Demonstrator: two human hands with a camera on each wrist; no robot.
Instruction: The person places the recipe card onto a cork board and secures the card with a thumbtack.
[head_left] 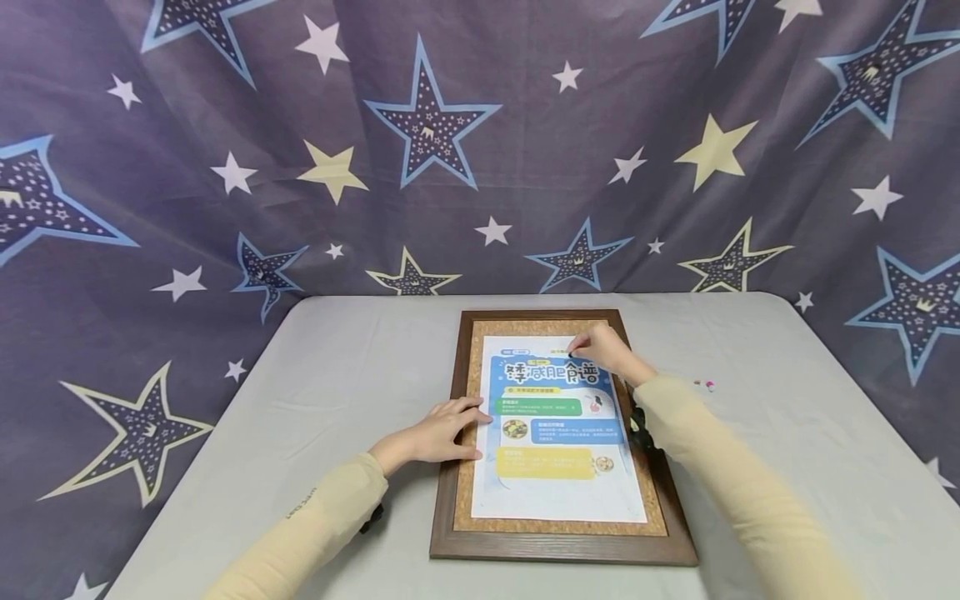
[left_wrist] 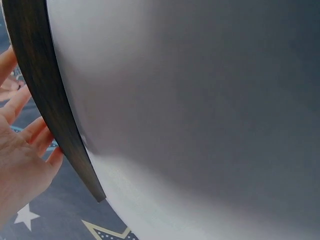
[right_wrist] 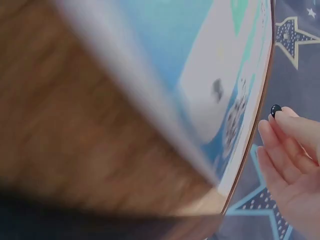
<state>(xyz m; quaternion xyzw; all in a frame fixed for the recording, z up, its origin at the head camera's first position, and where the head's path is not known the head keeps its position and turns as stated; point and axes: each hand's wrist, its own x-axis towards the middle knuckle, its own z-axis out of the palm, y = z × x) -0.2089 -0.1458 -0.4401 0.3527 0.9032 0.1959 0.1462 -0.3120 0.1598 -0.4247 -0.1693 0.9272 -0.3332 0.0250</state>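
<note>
A cork board [head_left: 555,527] in a dark brown wooden frame lies on the table. On the cork rests a printed paper poster [head_left: 558,502] with a blue heading and green, blue and yellow text boxes. My left hand [head_left: 444,430] rests with spread fingers over the board's left side, fingertips at the poster's left edge. The frame's dark edge [left_wrist: 50,85] hides part of those fingers in the left wrist view. Between thumb and fingers, my right hand [head_left: 606,351] pinches a small black round-headed push pin [right_wrist: 276,111] over the poster's upper right part. The pin's point is hidden.
To the right of the board, a few tiny coloured pieces [head_left: 706,385] lie on the pale grey table cover [head_left: 352,358]. Behind the table hangs a dark curtain [head_left: 465,217] patterned with stars. Dark bands circle both wrists.
</note>
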